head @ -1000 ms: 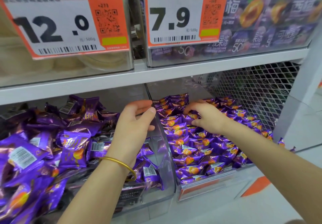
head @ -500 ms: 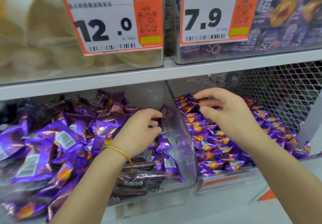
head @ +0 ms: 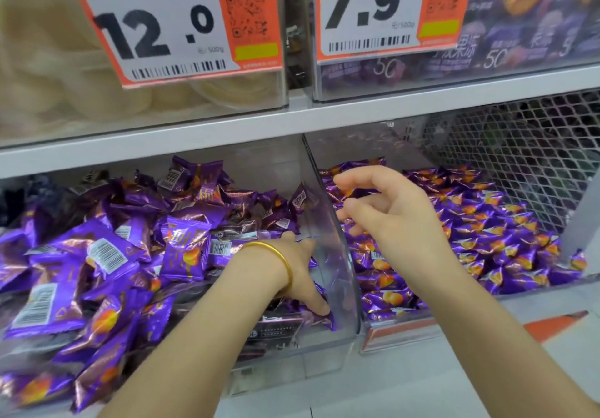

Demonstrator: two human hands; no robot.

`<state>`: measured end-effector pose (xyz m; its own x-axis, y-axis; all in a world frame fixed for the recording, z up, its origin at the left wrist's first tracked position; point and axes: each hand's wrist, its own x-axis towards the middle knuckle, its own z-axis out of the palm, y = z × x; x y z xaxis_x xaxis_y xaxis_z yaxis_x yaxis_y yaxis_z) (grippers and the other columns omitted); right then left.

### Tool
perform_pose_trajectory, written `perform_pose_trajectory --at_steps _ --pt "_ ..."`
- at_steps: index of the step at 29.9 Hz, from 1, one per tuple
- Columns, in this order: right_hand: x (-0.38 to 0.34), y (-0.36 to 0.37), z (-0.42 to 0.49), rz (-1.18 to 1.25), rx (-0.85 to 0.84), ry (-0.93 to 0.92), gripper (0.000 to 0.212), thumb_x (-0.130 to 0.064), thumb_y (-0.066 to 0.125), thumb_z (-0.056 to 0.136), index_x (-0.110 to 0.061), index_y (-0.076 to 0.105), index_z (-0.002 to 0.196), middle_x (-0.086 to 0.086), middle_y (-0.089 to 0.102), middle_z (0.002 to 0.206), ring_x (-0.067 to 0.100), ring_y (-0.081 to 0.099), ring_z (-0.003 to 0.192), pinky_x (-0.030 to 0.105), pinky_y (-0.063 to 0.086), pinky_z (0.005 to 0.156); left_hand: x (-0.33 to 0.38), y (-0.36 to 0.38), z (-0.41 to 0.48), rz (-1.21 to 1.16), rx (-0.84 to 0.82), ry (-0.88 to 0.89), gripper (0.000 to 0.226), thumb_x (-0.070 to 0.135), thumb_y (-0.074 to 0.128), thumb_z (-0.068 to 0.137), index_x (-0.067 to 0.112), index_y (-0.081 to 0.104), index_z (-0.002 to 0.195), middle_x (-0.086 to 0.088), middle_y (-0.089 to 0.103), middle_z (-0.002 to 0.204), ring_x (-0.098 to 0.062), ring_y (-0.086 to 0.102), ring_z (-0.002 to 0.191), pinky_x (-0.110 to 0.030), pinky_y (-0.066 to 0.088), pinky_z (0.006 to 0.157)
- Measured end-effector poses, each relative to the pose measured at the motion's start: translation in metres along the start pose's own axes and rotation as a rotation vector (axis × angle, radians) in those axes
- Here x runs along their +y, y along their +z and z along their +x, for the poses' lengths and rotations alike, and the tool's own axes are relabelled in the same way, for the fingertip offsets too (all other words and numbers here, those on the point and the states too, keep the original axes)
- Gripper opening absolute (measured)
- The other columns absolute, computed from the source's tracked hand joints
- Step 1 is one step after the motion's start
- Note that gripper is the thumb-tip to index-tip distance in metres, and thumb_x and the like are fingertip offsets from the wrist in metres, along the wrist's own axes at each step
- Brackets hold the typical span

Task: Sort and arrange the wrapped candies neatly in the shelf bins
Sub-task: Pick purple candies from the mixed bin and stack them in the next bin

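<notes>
Large purple wrapped candies [head: 181, 248] lie heaped in disorder in the clear left bin [head: 324, 343]. Smaller purple candies with an orange fruit print [head: 487, 232] lie in flat rows in the right bin [head: 399, 330]. My left hand [head: 302, 271], a gold bangle on its wrist, is plunged into the left bin's front right corner. Its fingers are buried among wrappers and only the thumb shows, touching a purple wrapper. My right hand [head: 399, 219] hovers over the right bin next to the clear dividing wall [head: 328, 222], fingers loosely curled and holding nothing.
A white shelf board [head: 227, 131] runs close above both bins. On it stand clear bins with orange price tags 12.0 [head: 168, 24] and 7.9 [head: 383, 8]. Wire mesh [head: 526, 157] closes the back right.
My left hand has dropped from the top of the pile down into the left bin's front right corner. My right hand stays over the right bin, its fingers now spread looser.
</notes>
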<state>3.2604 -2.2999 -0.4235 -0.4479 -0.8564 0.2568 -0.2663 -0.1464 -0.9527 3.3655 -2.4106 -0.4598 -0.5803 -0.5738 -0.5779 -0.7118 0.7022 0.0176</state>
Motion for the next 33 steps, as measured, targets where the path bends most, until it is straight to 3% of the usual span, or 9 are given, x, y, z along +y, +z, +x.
perform_pose_trajectory --at_steps 5,10,16,23,25,29,33 --pt "-0.001 -0.005 -0.003 0.001 -0.011 0.021 0.029 0.004 0.052 0.089 -0.022 0.063 0.098 0.000 0.066 0.096 -0.003 0.060 0.057 0.010 0.046 0.054 -0.006 -0.001 0.004 -0.021 -0.079 0.049 0.113 0.062 0.075 0.059 0.035 0.009 0.147 -0.005 0.015 0.151 -0.027 0.034 0.134 -0.042 0.036 0.108" --pt "-0.001 -0.010 -0.005 0.007 0.000 0.024 0.026 0.003 0.053 0.090 -0.020 0.063 0.098 0.002 0.065 0.089 -0.003 0.058 0.053 0.008 0.043 0.051 -0.009 0.007 0.006 -0.067 -0.050 0.094 0.099 0.059 0.079 0.053 0.031 0.030 0.134 -0.001 0.030 0.114 -0.026 0.048 0.110 -0.039 0.044 0.099" --pt "-0.001 -0.009 -0.004 -0.003 0.010 0.025 0.025 0.003 0.053 0.090 -0.018 0.063 0.100 0.003 0.065 0.091 -0.002 0.059 0.052 0.010 0.044 0.053 -0.008 0.009 0.004 -0.122 -0.048 0.108 0.088 0.051 0.080 0.058 0.030 0.033 0.130 0.000 0.029 0.110 -0.023 0.049 0.106 -0.035 0.045 0.097" --pt "-0.002 -0.006 -0.006 0.003 -0.001 0.019 0.026 0.002 0.053 0.089 -0.020 0.063 0.098 0.001 0.066 0.097 -0.002 0.060 0.055 0.012 0.047 0.054 -0.004 0.010 -0.006 -0.217 0.148 0.161 0.071 0.034 0.084 0.063 0.020 0.042 0.119 0.001 0.044 0.104 -0.017 0.049 0.090 -0.028 0.046 0.079" --pt "-0.003 -0.005 -0.005 0.009 0.003 0.005 0.027 0.003 0.053 0.089 -0.021 0.063 0.096 0.002 0.066 0.097 -0.002 0.060 0.055 0.013 0.047 0.054 -0.007 0.010 -0.012 -0.303 0.276 0.175 0.069 0.028 0.084 0.062 0.018 0.043 0.117 -0.001 0.047 0.102 -0.016 0.049 0.085 -0.029 0.046 0.075" --pt "-0.003 -0.004 -0.002 0.028 0.020 -0.028 0.029 0.004 0.053 0.089 -0.023 0.063 0.093 0.000 0.066 0.100 0.002 0.063 0.060 0.015 0.048 0.054 -0.015 0.000 -0.040 -0.707 0.543 0.280 0.062 0.012 0.085 0.060 0.021 0.049 0.109 0.004 0.054 0.089 0.000 0.049 0.063 -0.011 0.041 0.056" --pt "-0.006 0.002 0.000 0.053 0.017 -0.052 0.030 0.004 0.054 0.088 -0.025 0.062 0.092 -0.001 0.067 0.100 0.005 0.064 0.067 0.016 0.049 0.054 -0.025 -0.003 -0.073 -1.267 0.541 0.448 0.066 -0.005 0.083 0.053 0.024 0.055 0.106 0.001 0.067 0.083 -0.008 0.060 0.071 -0.024 0.055 0.067"
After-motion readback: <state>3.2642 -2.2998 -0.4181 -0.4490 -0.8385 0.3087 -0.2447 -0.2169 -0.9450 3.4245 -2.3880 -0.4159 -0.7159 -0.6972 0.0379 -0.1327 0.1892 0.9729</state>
